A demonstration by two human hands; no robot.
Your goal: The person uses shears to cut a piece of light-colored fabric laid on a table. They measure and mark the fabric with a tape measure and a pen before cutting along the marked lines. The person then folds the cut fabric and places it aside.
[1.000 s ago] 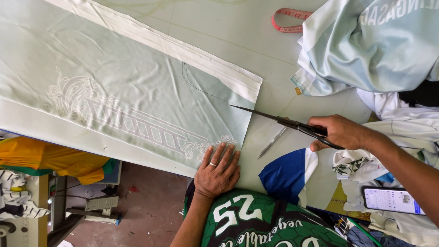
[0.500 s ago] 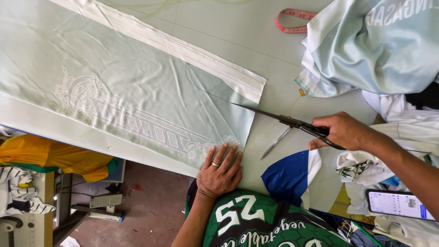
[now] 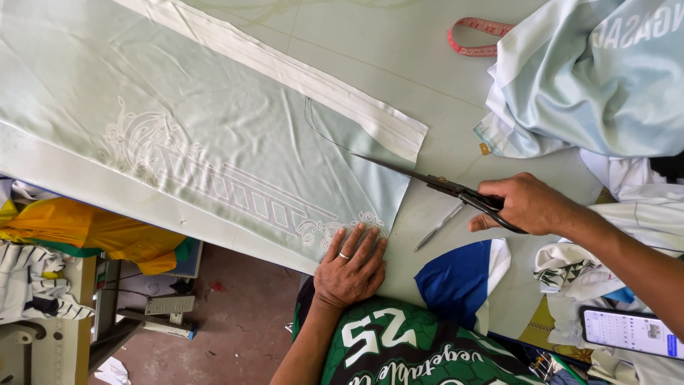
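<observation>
Since a sec ago the scissors [image 3: 456, 194] in the right hand [image 3: 524, 203] have opened w/ one blade tip over the pale green fabric [image 3: 214, 153] at frame centre, left hand [image 3: 350, 265] still flat on its lower edge on the counter [image 3: 442, 85], so cutting looks underway.

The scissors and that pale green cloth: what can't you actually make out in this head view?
- Scissors: the handle loops are hidden inside the right hand, so its grip on them is unseen.
- Pale green cloth: cut off by the left and top edges, so its full length is unknown.
- Left hand: it lies flat, covering the cloth corner beneath.
- Phone: its screen is too small to read.
</observation>
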